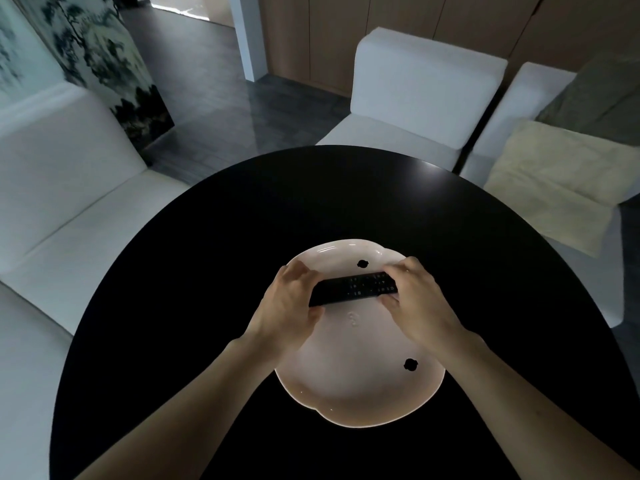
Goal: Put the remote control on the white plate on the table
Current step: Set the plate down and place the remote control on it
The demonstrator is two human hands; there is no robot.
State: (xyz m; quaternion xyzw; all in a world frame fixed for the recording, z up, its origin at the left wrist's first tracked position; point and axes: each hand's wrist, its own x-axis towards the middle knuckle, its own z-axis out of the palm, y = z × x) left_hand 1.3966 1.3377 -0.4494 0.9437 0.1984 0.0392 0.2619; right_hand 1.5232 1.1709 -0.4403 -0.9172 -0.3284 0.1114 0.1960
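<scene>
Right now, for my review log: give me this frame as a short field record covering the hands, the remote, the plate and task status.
surface: round black table
plate: white plate with a lobed rim, on the table near the person
remote: black remote control, buttons up, lying crosswise over the plate's far half
left hand: left hand gripping the remote's left end
right hand: right hand gripping the remote's right end
contact with plate: cannot tell whether the remote rests on it or is just above
task status: remote over the plate, not yet released
</scene>
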